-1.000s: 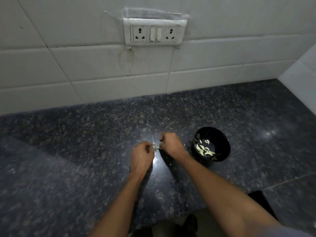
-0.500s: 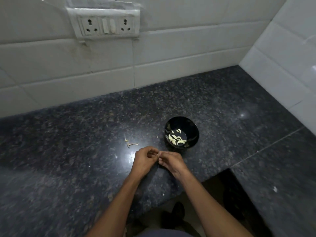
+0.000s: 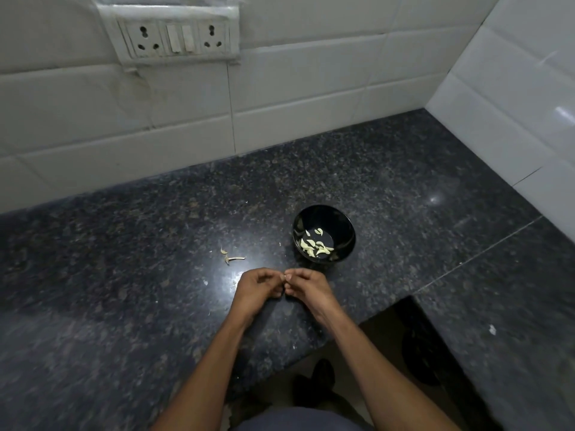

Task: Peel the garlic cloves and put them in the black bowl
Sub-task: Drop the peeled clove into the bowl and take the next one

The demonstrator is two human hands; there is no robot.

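A small, round black bowl sits on a dark speckled stone counter, holding a loose scatter of pale yellow-white peeled garlic cloves in its bottom. To the bowl's left, well apart from it, a few thin dry scraps of garlic skin and stem lie on the bare counter. Behind the counter rises a white tiled wall, with a grimy white socket and switch panel mounted at the upper left; a second tiled wall meets it in a corner on the right. A bright glare spot shines on the stone just beyond the hands. Two bare forearms reach in from the bottom edge. The left hand and right hand meet fingertip to fingertip just in front of the bowl and slightly to its left, near it but not touching it. Both hands have their fingers curled inward, thumbs pressed toward the forefingers, as if pinching something tiny between them; whatever they hold is hidden by the fingers, so a clove cannot be made out there. Nothing lies between the hands and the bowl.
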